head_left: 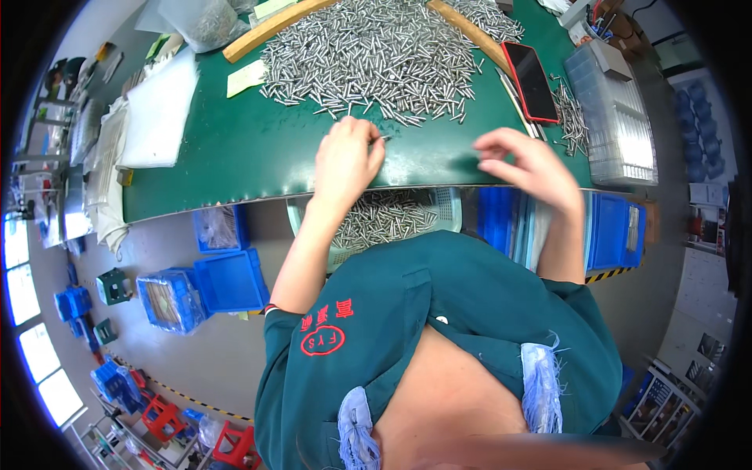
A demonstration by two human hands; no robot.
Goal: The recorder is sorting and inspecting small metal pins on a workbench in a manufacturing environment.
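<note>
A wide heap of small silvery metal pins (pixel 376 55) lies on the green tabletop (pixel 258 157). At the heap's near edge, my left hand (pixel 345 160) is closed, and one metal pin (pixel 385 139) shows by its fingertips. My right hand (pixel 533 168) hovers over the table's front edge to the right, fingers loosely bent and apart, with nothing seen in it. Below that edge, in front of my body, a pale green basket (pixel 446 211) holds many more such pins.
Wooden strips (pixel 278 30) flank the heap. On the right are a red-edged phone (pixel 531 82), a small pile of longer metal pieces (pixel 570 117) and clear plastic trays (pixel 611 117). White sheets (pixel 160 110) lie left. Blue bins (pixel 231 278) stand below the table.
</note>
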